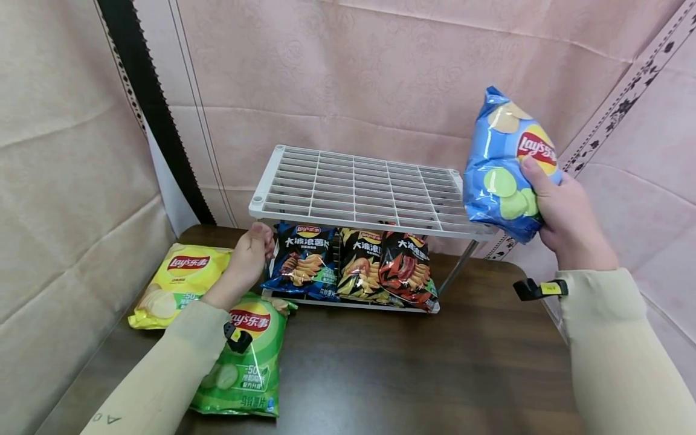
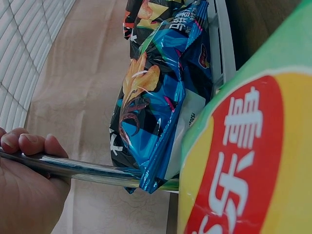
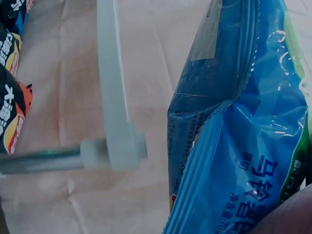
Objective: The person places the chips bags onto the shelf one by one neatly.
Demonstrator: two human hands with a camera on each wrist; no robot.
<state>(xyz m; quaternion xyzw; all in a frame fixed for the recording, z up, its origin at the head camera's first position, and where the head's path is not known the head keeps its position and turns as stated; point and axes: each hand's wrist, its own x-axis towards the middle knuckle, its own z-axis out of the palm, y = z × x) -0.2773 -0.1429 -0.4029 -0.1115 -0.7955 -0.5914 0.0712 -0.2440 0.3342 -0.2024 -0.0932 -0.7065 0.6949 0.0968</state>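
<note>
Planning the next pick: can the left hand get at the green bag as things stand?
Probably yes: the left hand grips a rack post, but the green bag lies near its wrist, no other bag covering it.

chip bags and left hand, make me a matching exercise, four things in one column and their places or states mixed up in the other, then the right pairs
Things:
1. Light blue bag
2. Yellow bag
3. Red-and-black bag
4. Left hand

Places or states:
A. At the right end of the lower shelf
B. Gripping a metal rack leg
C. Held up in the right hand
D. Lying on the table, left of the rack

Right pairs: 1-C, 2-D, 3-A, 4-B
</note>
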